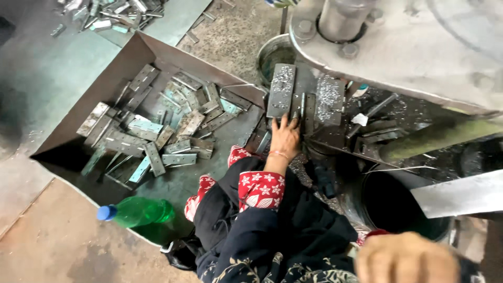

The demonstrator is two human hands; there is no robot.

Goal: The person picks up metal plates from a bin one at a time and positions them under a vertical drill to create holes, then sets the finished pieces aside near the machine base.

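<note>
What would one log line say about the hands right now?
left hand: on metal strip at press bed | right hand: blurred, near camera | tray of metal plates | green bottle

Concrete floor (63, 241), metal tray (115, 68) of flat strips (157, 133); green bottle (139, 211)

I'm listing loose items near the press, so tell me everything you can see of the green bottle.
The green bottle is translucent, looks like plastic, and has a blue cap screwed on. It lies on its side, cap pointing left, at the near edge of the metal tray that holds the flat metal strips. How full it is cannot be told. Neither hand touches it; the left hand rests up at the press, and the blurred right hand is at the bottom edge.
</note>
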